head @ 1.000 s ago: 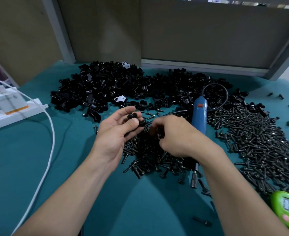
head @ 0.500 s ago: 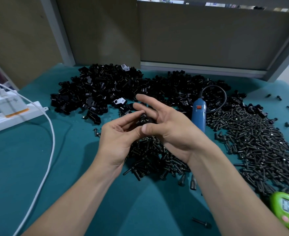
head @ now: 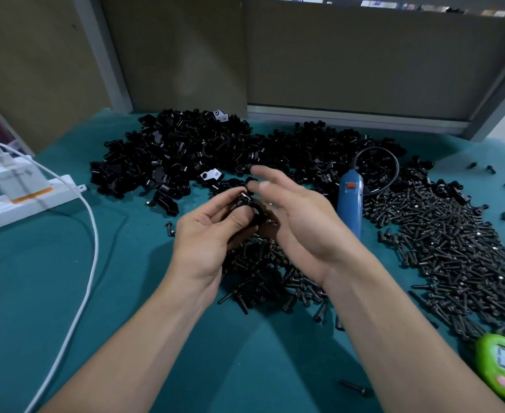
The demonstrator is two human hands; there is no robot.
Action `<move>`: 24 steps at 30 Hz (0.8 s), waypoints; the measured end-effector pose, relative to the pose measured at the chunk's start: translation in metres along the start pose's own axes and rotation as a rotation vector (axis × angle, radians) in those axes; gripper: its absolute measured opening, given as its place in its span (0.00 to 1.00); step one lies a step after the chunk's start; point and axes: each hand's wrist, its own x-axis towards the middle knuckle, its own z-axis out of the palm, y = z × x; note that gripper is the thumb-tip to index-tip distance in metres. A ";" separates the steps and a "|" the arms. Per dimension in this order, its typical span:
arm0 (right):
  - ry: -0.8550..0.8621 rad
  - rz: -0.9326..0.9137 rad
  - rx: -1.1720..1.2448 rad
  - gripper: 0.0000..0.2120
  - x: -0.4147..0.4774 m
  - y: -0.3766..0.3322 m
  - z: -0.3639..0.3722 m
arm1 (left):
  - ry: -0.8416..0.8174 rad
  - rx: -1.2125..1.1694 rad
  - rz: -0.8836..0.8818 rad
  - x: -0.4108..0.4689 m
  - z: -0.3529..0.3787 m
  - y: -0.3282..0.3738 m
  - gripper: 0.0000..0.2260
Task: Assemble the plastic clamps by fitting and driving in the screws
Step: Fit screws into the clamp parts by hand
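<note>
Left hand [head: 206,235] pinching clamp [head: 246,202], right hand [head: 300,226] splayed, perhaps touching it

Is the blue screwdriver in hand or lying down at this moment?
Lying down: the blue screwdriver rests on the teal mat; the left hand pinches a clamp, the right hand is open.

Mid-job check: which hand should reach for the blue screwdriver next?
Right, most likely. The left hand grips the clamp, so it is busy. The right hand has straight fingers, and the blue screwdriver lies on the table just to its right.
</note>
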 end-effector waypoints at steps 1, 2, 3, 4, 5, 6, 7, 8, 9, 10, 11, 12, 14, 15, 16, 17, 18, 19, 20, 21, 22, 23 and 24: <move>0.000 -0.013 -0.097 0.14 0.000 -0.002 -0.005 | 0.017 -0.014 -0.015 0.001 -0.001 0.000 0.17; -0.004 -0.027 -0.211 0.14 0.001 -0.003 -0.009 | 0.032 -0.017 -0.022 0.003 -0.002 0.000 0.18; -0.002 -0.043 -0.317 0.15 0.001 -0.004 -0.013 | 0.044 -0.013 -0.024 0.004 -0.003 0.000 0.19; 0.015 -0.062 -0.404 0.15 0.001 -0.004 -0.016 | 0.050 -0.007 -0.022 0.004 -0.004 0.000 0.20; 0.044 -0.082 -0.475 0.14 0.002 -0.004 -0.017 | 0.051 -0.001 -0.017 0.004 -0.004 0.000 0.20; 0.075 -0.099 -0.528 0.14 0.002 -0.004 -0.017 | 0.048 0.004 -0.010 0.004 -0.005 -0.001 0.20; 0.095 -0.111 -0.556 0.13 0.002 -0.003 -0.017 | 0.046 0.007 -0.002 0.004 -0.005 -0.001 0.19; 0.102 -0.120 -0.557 0.12 0.002 -0.002 -0.017 | 0.045 0.010 0.007 0.003 -0.005 -0.002 0.19; 0.099 -0.126 -0.539 0.12 0.003 0.000 -0.017 | 0.045 0.014 0.018 0.003 -0.005 -0.002 0.20; 0.095 -0.129 -0.519 0.12 0.003 0.001 -0.017 | 0.043 0.018 0.030 0.003 -0.005 -0.002 0.20; 0.093 -0.134 -0.507 0.12 0.003 0.001 -0.018 | 0.041 0.024 0.043 0.002 -0.004 -0.001 0.21; 0.095 -0.139 -0.505 0.12 0.003 0.002 -0.018 | 0.037 0.030 0.053 0.002 -0.003 -0.001 0.21; 0.104 -0.149 -0.512 0.11 0.002 0.001 -0.017 | 0.027 0.036 0.063 0.000 -0.002 -0.001 0.20; 0.110 -0.151 -0.519 0.11 0.002 0.001 -0.017 | 0.025 0.039 0.063 0.000 -0.002 -0.001 0.20; 0.115 -0.153 -0.529 0.11 0.002 0.001 -0.016 | 0.023 0.043 0.062 0.000 -0.002 -0.001 0.20; 0.119 -0.153 -0.540 0.11 0.001 0.001 -0.016 | 0.021 0.045 0.058 0.000 -0.003 0.000 0.20; 0.119 -0.150 -0.549 0.12 0.001 0.001 -0.015 | 0.017 0.045 0.052 0.000 -0.003 0.000 0.19; 0.117 -0.144 -0.566 0.12 0.002 0.001 -0.015 | 0.014 0.043 0.044 0.000 -0.004 0.000 0.19; 0.112 -0.133 -0.589 0.13 0.002 0.002 -0.015 | 0.011 0.041 0.035 0.000 -0.004 0.000 0.19; 0.100 -0.120 -0.609 0.13 0.002 0.001 -0.016 | 0.009 0.040 0.025 0.000 -0.004 0.000 0.18; 0.077 -0.103 -0.614 0.13 0.002 0.000 -0.016 | 0.009 0.041 0.016 0.001 -0.005 0.000 0.16; 0.051 -0.083 -0.604 0.13 0.002 -0.001 -0.018 | 0.010 0.043 0.007 0.001 -0.005 0.001 0.14; 0.039 -0.065 -0.601 0.12 0.002 -0.003 -0.019 | 0.014 0.042 0.001 0.002 -0.006 0.001 0.13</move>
